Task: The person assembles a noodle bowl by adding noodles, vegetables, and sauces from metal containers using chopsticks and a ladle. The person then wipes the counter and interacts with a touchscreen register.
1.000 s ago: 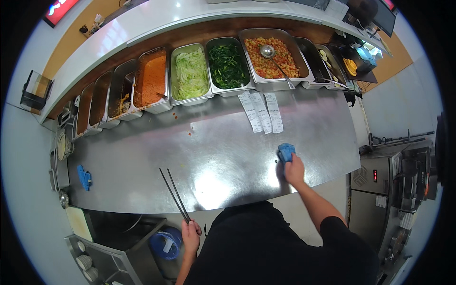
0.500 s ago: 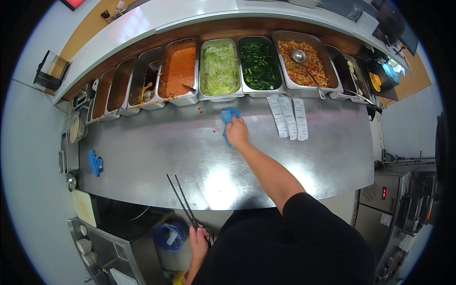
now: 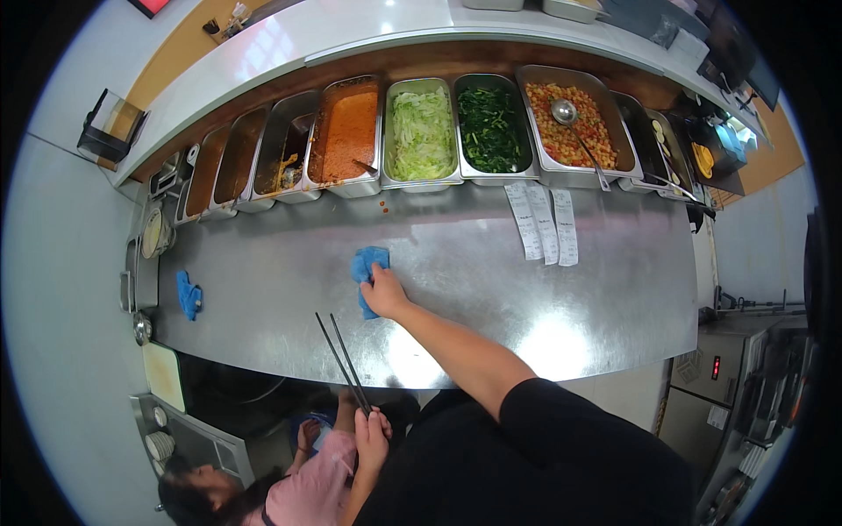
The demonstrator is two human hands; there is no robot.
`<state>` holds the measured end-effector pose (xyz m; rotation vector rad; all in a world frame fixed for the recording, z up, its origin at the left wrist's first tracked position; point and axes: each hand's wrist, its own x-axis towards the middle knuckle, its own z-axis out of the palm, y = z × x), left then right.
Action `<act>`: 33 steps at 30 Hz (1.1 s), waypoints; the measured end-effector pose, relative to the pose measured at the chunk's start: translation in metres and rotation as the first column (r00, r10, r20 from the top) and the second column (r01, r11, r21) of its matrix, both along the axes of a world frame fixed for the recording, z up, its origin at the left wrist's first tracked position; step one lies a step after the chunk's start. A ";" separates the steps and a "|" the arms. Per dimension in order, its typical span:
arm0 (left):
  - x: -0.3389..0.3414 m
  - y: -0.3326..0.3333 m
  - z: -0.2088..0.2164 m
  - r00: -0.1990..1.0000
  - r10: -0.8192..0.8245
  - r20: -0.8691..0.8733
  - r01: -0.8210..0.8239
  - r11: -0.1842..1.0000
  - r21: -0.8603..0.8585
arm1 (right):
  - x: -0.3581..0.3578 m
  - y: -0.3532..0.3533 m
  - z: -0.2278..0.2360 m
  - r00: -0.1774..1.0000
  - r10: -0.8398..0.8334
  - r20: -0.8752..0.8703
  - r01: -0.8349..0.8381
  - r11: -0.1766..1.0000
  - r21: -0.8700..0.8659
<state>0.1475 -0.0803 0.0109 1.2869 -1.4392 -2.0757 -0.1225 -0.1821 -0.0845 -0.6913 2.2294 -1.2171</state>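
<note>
My right hand (image 3: pixel 384 294) is closed on a blue cloth (image 3: pixel 372 263) and presses it to the steel counter (image 3: pixel 474 254), left of the middle. Part of the cloth sticks out beyond my fingers. At the counter's near edge, my left hand (image 3: pixel 372 436) grips a pair of long dark chopsticks (image 3: pixel 342 359), their tips pointing away over the counter. A few orange food bits (image 3: pixel 383 207) lie by the front of the food pans. Another blue cloth (image 3: pixel 188 295) lies crumpled at the counter's left end.
Along the back stand several steel pans, among them orange sauce (image 3: pixel 348 131), shredded lettuce (image 3: pixel 421 131), dark greens (image 3: pixel 489 131) and diced vegetables with a ladle (image 3: pixel 564 111). Three paper slips (image 3: pixel 544 223) lie right of the middle. A person in a pink top (image 3: pixel 311 482) is low at my left.
My right hand has drawn the blue cloth left and nearer to me; orange bits that lay beside it no longer show there. A person in pink has come into view at lower left.
</note>
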 end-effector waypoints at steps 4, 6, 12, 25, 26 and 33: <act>-0.035 -0.010 0.002 0.993 -0.121 -0.002 0.121 0.993 -0.016 | 0.020 0.086 0.045 0.957 0.205 0.206 -0.145 0.951 -0.272; -0.072 -0.010 0.005 0.954 -0.299 0.020 0.299 0.953 -0.037 | 0.039 0.139 0.069 0.866 0.341 0.367 -0.210 0.912 -0.353; -0.157 0.024 0.005 0.598 -0.794 0.111 0.791 0.563 -0.240 | -0.005 0.246 0.054 0.790 -0.220 0.573 0.420 0.874 -0.244; -0.092 0.014 -0.020 0.867 -0.464 0.182 0.477 0.878 -0.030 | -0.258 0.416 0.015 0.685 -0.439 -0.581 0.707 0.592 0.386; -0.089 0.016 -0.014 0.877 -0.440 0.193 0.452 0.891 -0.025 | -0.265 0.414 0.009 0.674 -0.414 -0.612 0.714 0.579 0.394; -0.047 0.026 -0.012 0.953 -0.234 0.191 0.241 0.970 -0.016 | -0.261 0.400 0.005 0.617 -0.269 -0.740 0.739 0.523 0.426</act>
